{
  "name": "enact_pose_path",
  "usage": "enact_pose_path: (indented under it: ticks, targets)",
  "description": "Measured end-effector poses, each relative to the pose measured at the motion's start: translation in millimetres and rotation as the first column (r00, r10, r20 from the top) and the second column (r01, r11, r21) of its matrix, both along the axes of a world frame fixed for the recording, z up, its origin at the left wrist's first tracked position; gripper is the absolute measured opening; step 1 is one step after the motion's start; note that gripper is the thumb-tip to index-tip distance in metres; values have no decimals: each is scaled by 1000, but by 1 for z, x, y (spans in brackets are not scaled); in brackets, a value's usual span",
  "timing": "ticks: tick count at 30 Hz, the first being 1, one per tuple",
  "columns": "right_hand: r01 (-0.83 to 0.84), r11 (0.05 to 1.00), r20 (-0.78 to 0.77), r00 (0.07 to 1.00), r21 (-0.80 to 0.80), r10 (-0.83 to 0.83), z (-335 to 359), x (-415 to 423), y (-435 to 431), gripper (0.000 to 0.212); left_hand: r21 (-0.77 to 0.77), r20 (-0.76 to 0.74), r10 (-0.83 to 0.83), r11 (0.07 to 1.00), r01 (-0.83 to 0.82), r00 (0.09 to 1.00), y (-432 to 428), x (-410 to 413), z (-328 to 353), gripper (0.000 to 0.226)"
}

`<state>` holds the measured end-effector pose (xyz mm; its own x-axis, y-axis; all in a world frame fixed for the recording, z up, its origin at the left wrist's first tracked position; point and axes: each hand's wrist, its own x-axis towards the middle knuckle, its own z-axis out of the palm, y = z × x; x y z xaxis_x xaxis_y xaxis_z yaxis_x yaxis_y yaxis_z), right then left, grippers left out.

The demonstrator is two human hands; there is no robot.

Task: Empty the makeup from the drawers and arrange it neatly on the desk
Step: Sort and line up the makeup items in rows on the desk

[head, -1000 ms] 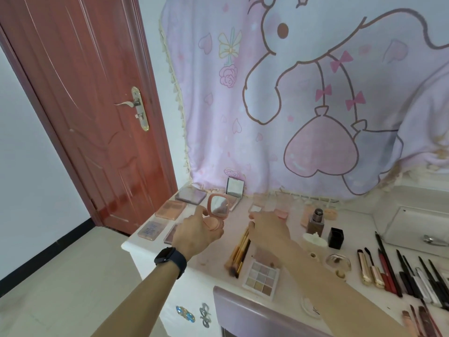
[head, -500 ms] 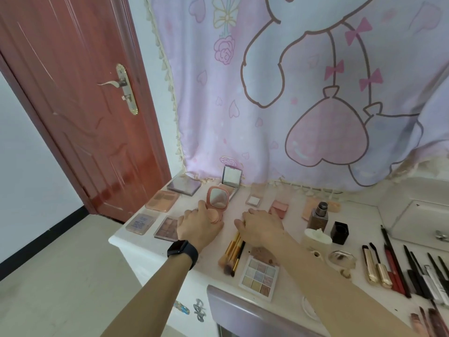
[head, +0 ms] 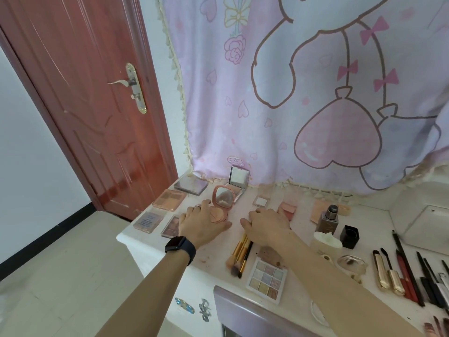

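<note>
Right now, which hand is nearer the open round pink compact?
Left. The left hand lies against the pink compact at its base; the right hand is apart, to its right, over the brush handles.

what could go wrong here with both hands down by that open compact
1. The pink compact stands open, mirror lid upright, with the left hand resting on its base; pulling back carelessly might tip it or clap it shut.
2. The right hand lies over the handle ends of the makeup brushes; dragging it back could roll them askew.
3. The clear palette sits close to the left edge of the desk and could get knocked off.
</note>
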<state>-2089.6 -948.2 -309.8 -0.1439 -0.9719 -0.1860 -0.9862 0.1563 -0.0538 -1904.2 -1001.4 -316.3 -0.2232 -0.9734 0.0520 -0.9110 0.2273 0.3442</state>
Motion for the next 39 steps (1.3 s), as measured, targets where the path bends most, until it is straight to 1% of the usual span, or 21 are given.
enact_pose_path:
  ticks: [2,5,6,8,10,11,17,22,24,26,27,28,29,30,31,32,33,34,36,37,39]
  targets:
    - [-15,999,5,1000,-47,15,1,5,4,58,-55,-74,33,998,-37,997,6,13,1,79]
    - [-98,983,13,995,-156,101,3,26,18,58,-182,-184,149,966,-183,972,14,42,-7,55]
    - [-131,978,21,990,-164,136,2,37,23,59,-193,-172,190,956,-222,967,18,52,-10,51]
    - [-180,972,29,982,-149,187,0,59,33,61,-166,-62,234,956,-242,970,24,65,-16,55]
    - [-218,969,23,975,-119,222,-4,79,43,60,-124,29,225,968,-220,974,29,71,-17,62]
    - [-236,966,12,971,-105,238,-6,88,48,60,-110,32,212,972,-207,977,30,73,-18,62]
    - [-236,963,-42,972,-129,232,-15,101,59,65,15,-104,221,975,-220,970,27,78,-12,56]
    - [-232,965,-18,973,-123,231,-12,97,61,64,47,-334,202,979,-198,921,37,90,-2,59]
    - [-220,969,26,974,-108,224,-5,94,61,59,20,-404,167,985,-174,899,47,95,6,59]
    - [-145,975,206,962,-168,179,4,88,64,52,11,-475,100,994,-108,874,61,99,18,60]
    - [-66,970,356,923,-234,149,11,84,68,49,10,-506,58,998,-61,861,68,100,24,61]
    - [38,958,524,843,-284,122,18,80,75,46,5,-527,11,1000,-10,849,75,100,30,63]
    - [145,949,690,718,-278,92,26,76,84,44,-1,-540,-35,999,42,841,82,99,36,65]
    - [224,948,822,566,-225,62,35,73,93,44,-7,-545,-80,996,91,835,89,95,41,68]
    - [268,952,909,415,-148,24,42,70,103,44,-14,-544,-122,990,137,830,97,91,46,70]
    - [289,955,958,286,-65,-21,46,67,111,43,-22,-534,-166,983,183,829,104,85,51,71]
    - [291,957,982,183,-2,-54,47,64,118,39,-31,-521,-211,973,229,827,112,78,55,72]
    - [299,954,991,119,22,-60,48,62,126,35,-43,-503,-255,962,270,826,119,71,58,72]
    - [357,934,998,45,34,-53,47,55,140,29,-73,-461,-326,941,331,825,132,57,64,76]
    - [386,921,998,-13,55,-55,44,51,146,25,-92,-450,-346,935,343,823,138,51,64,79]
    - [399,904,976,-204,154,-77,41,41,160,18,-125,-483,-351,935,333,802,150,41,60,82]
